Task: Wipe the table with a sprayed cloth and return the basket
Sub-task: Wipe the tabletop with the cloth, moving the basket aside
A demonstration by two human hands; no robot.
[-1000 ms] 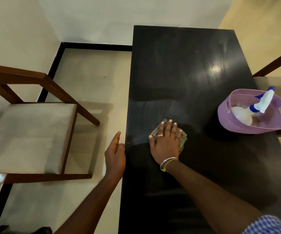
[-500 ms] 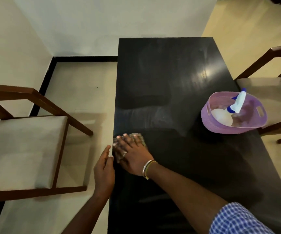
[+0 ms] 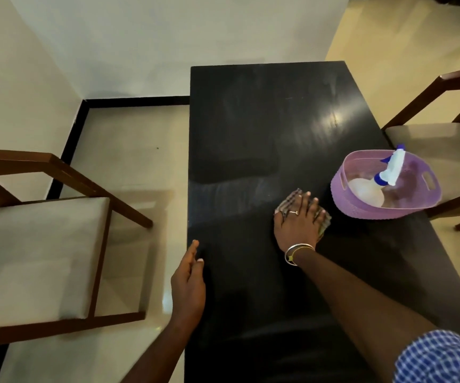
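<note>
My right hand (image 3: 299, 221) lies flat on a checked cloth (image 3: 289, 199) and presses it onto the black table (image 3: 264, 128), a little left of the basket. Only the cloth's edges show around the fingers. The purple basket (image 3: 361, 210) stands at the table's right edge and holds a white spray bottle (image 3: 367, 190) with a blue collar. My left hand (image 3: 188, 283) rests at the table's left edge, fingers loose and holding nothing. A damp streak runs across the tabletop left of the cloth.
A wooden chair with a pale cushion (image 3: 38, 252) stands on the floor to the table's left. A second chair (image 3: 441, 136) sits against the table's right side, behind the basket. The table's far end meets the white wall.
My right hand has swept the cloth from the table's left edge to the right, close to the basket. The left hand stays at the left edge.
</note>
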